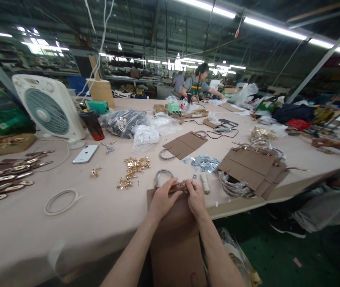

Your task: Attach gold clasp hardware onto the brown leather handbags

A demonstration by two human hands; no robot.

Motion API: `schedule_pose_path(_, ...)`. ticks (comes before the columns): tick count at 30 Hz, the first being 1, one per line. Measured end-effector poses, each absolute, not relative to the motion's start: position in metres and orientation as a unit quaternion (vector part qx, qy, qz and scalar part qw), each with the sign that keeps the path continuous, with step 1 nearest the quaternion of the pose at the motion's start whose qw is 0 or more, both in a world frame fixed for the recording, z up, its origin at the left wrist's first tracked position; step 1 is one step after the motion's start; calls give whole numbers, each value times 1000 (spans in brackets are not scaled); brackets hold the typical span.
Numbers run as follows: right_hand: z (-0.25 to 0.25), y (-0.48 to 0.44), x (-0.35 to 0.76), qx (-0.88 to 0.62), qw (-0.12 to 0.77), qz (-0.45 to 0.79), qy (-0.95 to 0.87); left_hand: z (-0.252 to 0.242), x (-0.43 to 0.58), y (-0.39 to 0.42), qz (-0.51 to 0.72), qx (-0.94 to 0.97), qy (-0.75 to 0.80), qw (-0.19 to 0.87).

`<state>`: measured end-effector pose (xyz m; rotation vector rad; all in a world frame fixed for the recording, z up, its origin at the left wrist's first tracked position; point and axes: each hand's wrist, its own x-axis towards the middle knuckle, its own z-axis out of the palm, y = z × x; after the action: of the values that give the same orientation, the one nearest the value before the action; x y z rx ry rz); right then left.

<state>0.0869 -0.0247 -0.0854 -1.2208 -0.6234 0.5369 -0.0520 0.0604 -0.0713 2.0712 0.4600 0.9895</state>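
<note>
Okay, L to R. Far L of the table [104, 215]: rows of brown strap tabs [5, 177] w/ metal ends. A shallow box [6, 144] of gold bits sits behind them, and a white fan [48, 105] stands upright at the back. Nearer centre: white cord ring [61, 201] lying flat, white phone [85, 153], dark tumbler [93, 125], plastic bags [131, 125] of parts. A loose pile of gold clips [134, 169] sits just L of the hands, not touching them.

Front centre: brown panel [174, 243] hangs over the table edge toward the person, w/ its top edge on the table. A handle loop [161, 175] stands up from that top edge. Left hand [161, 199] and right hand [196, 197] meet there, both pinched tight on a small gold fitting [182, 186] at the panel's top. Fingertips hide how it seats, so can't tell if it's closed.

Just R of the hands: small white roll [205, 183], a scatter of silver plates [202, 162], and one flat panel w/ handle [184, 144] further back. Then a stack of panels [252, 169] w/ handles, near the R edge. Far R, a co-worker's forearm [336, 146] lies on the table. Another person [198, 81] works at the far end.

Progress, as a guess: the stack at R looks like finished pcs. The panel in hand looks mid-way, w/ a handle on at least one side and the fitting not yet let go. The clip pile + bags suggest plenty left.
</note>
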Motion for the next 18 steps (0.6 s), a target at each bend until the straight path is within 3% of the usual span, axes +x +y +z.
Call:
schedule_pose_path(11,-79,-26,87,-595,671,253,-362,-63,-53,59,386,836,128,369)
schedule_pose_path(18,-82,-35,80,-579,727,182,-321,-72,-53,65,413,784,227,403)
